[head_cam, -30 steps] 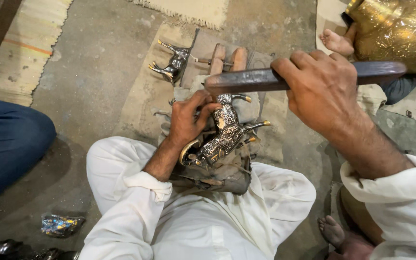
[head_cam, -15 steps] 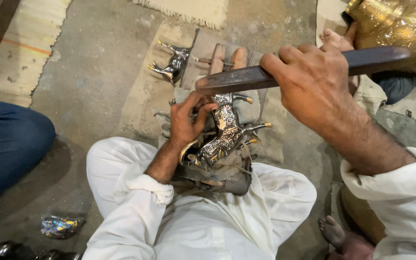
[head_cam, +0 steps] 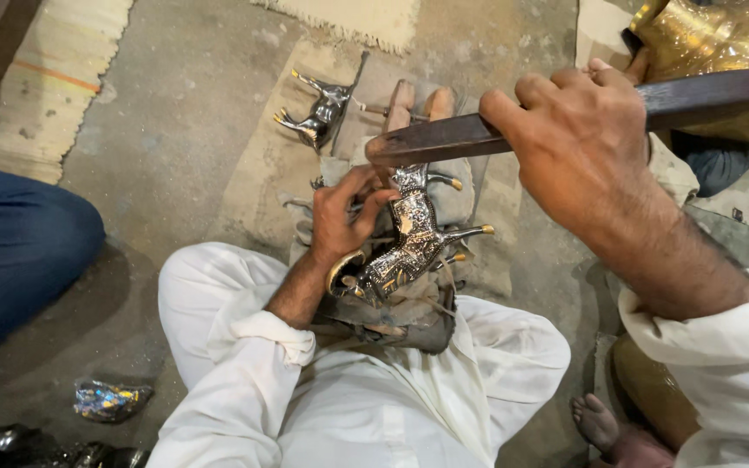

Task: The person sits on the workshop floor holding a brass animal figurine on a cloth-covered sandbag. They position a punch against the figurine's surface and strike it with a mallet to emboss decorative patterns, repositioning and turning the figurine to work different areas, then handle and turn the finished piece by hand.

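left hand is pinching the silver horse figurine lying on the cloth pad in the lap. right hand is wrapped tight round a dark wooden bar just above it. another horse lies on the floor nearby.

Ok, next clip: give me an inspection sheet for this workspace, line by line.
Surface: bare grey floor, with a worn cloth pad under the work.
Job's things: silver horse figurine lying across the lap; dark flat wooden bar raised above it.
Clutter: second silver animal figurine on the cloth; crumpled shiny wrapper on the floor at lower left.
Grippers: left hand grips the horse figurine; right hand grips the bar.
Cables: nothing seen.
Surroundings: brass vessel at upper right; another person's blue-clad leg at left; straw mat.
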